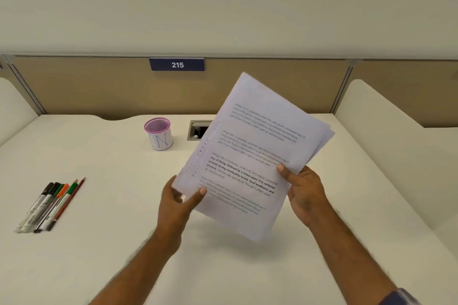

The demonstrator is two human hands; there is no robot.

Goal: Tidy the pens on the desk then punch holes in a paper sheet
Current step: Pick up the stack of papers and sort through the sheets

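Both hands grip a stack of printed sheets (252,156) above the worktop (111,242): left hand (177,202) pinches the lower-left edge, right hand (303,189) the right edge. The pens (50,205) lie gathered at left, outside the cup (159,136). No punch is visible, so punching seems still ahead.

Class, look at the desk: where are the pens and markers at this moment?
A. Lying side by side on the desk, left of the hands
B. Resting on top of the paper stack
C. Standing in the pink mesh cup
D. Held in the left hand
A: the pens and markers lie in a row on the desk, away from the pink mesh cup and the paper stack.
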